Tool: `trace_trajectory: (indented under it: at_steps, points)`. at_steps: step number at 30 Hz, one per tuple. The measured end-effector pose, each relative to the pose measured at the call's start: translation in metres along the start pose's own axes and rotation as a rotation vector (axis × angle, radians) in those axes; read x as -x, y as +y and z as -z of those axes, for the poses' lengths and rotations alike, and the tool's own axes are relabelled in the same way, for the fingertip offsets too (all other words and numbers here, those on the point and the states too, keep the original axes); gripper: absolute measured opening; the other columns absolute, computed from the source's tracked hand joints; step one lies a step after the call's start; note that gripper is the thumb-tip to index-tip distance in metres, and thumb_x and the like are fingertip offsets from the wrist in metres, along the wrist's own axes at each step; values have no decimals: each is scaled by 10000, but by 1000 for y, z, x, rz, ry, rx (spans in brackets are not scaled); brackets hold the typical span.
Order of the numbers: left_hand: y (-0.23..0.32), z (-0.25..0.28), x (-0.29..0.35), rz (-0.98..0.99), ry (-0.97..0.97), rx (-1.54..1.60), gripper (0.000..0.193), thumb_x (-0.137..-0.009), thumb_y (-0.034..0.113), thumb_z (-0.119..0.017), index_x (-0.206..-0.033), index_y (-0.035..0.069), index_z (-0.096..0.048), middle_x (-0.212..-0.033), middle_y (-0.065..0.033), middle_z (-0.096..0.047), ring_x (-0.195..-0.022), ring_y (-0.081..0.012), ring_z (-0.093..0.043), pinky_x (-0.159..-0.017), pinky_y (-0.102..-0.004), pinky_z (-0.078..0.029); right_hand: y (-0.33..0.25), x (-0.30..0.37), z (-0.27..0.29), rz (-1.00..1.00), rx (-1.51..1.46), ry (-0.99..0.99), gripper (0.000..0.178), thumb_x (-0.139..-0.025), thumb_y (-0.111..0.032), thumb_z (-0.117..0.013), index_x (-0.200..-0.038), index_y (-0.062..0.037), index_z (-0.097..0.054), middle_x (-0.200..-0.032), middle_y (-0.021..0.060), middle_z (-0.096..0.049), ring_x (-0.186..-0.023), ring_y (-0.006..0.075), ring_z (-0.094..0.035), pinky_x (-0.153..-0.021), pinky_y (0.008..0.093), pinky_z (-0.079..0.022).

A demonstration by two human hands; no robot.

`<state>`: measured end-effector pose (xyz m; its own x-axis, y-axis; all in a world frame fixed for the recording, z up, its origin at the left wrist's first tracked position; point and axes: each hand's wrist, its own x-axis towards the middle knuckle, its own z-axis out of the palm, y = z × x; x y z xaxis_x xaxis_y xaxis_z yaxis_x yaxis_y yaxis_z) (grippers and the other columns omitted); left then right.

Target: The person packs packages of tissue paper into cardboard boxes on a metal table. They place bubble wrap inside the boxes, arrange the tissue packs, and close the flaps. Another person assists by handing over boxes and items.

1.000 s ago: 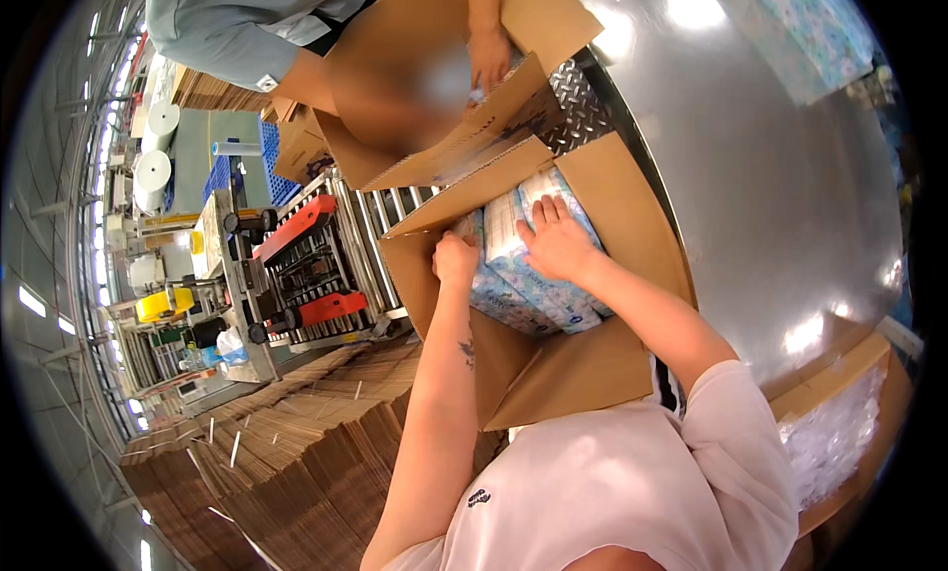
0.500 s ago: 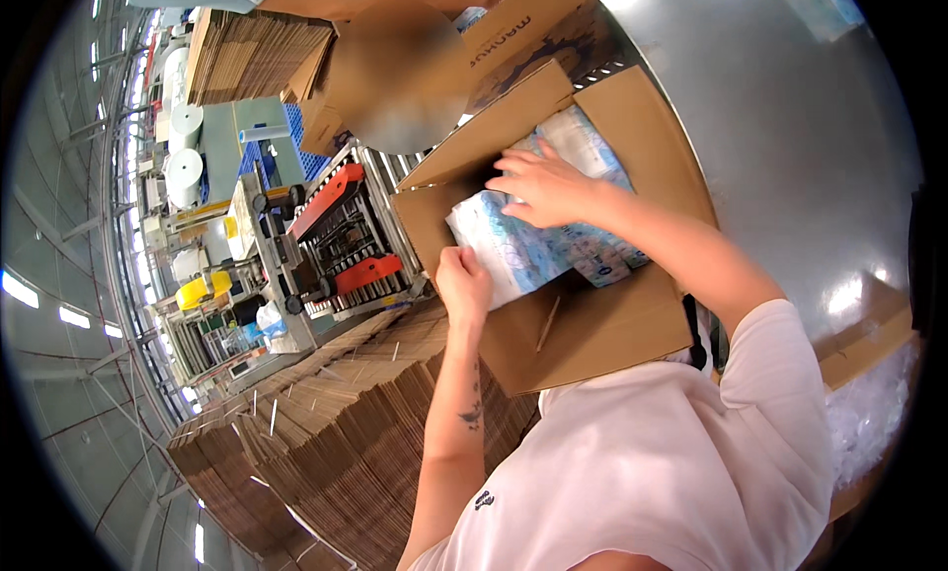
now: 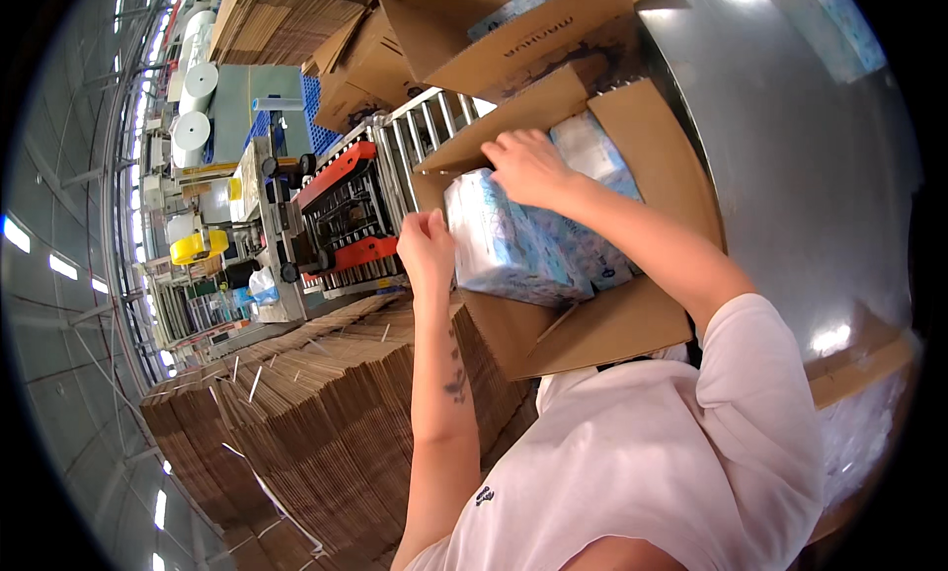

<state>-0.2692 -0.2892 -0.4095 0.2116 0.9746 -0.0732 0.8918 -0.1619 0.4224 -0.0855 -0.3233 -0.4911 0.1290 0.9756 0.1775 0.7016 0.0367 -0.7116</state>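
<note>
In the head view, a blue-and-white package sat in the open carton. The right hand rested on it, fingers bent; the left hand bunched just beside it; whether either gripped could not be told.

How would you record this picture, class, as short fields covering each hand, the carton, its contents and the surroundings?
Left hand: beside the carton's left side, fingers curled; whether it grips anything is unclear
Right hand: at the far edge of the left package
Carton: brown cardboard, flaps open
Contents: blue-and-white wrapped packages, including the left package and another package to its right
Beyond: second open carton, roller conveyor
Left side: stacked flat cardboard
Right side: shiny metal surface
</note>
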Motion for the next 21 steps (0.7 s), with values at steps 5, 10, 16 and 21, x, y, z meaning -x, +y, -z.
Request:
trace_trajectory:
  at_steps: [5,10,16,21]
  points:
    - [1,-34,38,-479,-47,-40,565,-853,276,-648,-1290,-11,-434,-1267,-264,-487,-1111,-412,-524,-944,-431,-427,60,51,19,-12,25,328,304,-829,-175,-590,-1082,-8,-567,-1072,165,-567,-1022,341,-528,-891,443,-413]
    - [12,-74,75,-251,-255,-535,786,-782,378,-697,-1381,30,-324,-1426,-214,-338,-1331,-348,-313,-1033,-512,-316,38,117,21,273,234,122,498,-759,-262,-644,-1150,27,-538,-1204,175,-537,-1176,334,-486,-1045,540,-286]
    - [-77,-133,52,-383,43,-285,654,-835,336,-635,-1357,39,-374,-1361,-166,-446,-1280,-321,-397,-1031,-516,-309,52,78,-20,304,646,2,590,-804,-387,-600,-1225,10,-489,-1173,259,-527,-1156,408,-473,-1029,531,-302]
    - [-84,-160,9,-476,167,-208,461,-851,328,-582,-1266,135,-527,-1241,-113,-560,-1153,-306,-523,-952,-480,-407,69,49,-44,208,547,-33,533,-813,-492,-562,-1039,-10,-581,-984,247,-593,-947,386,-566,-881,505,-423]
